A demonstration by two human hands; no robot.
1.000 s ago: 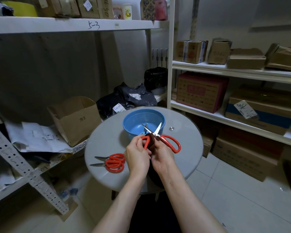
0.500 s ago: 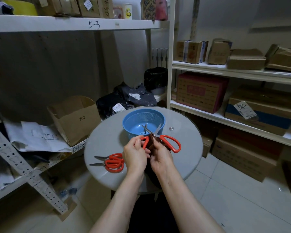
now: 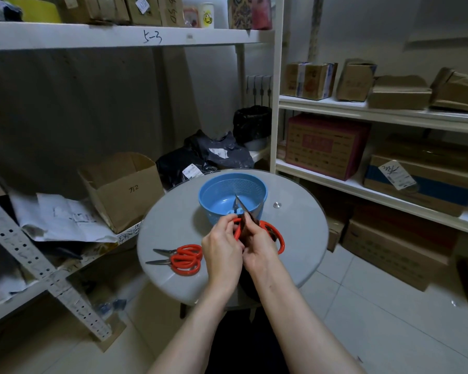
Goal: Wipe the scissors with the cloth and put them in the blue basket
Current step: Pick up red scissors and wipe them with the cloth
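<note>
Over the round grey table [image 3: 295, 238] I hold red-handled scissors [image 3: 277, 234], blade tips up over the blue basket [image 3: 219, 194]. My left hand [image 3: 222, 252] grips one red handle loop. My right hand [image 3: 258, 248] pinches a dark brown cloth [image 3: 244, 228] against the blades near the pivot. A second red-handled pair of scissors [image 3: 185, 259] lies flat on the table left of my hands, tips pointing left. Something small and light blue lies in the basket's bottom.
White shelving with cardboard boxes [image 3: 327, 144] runs along the right. An open carton [image 3: 125, 190], papers and dark bags [image 3: 200, 157] sit on the left shelf behind the table. A small metal stud [image 3: 276, 204] is on the tabletop right of the basket.
The spread blades have come together into one narrow point, and the scissors with both hands have shifted slightly toward the basket. The scissors on the table have not moved.
</note>
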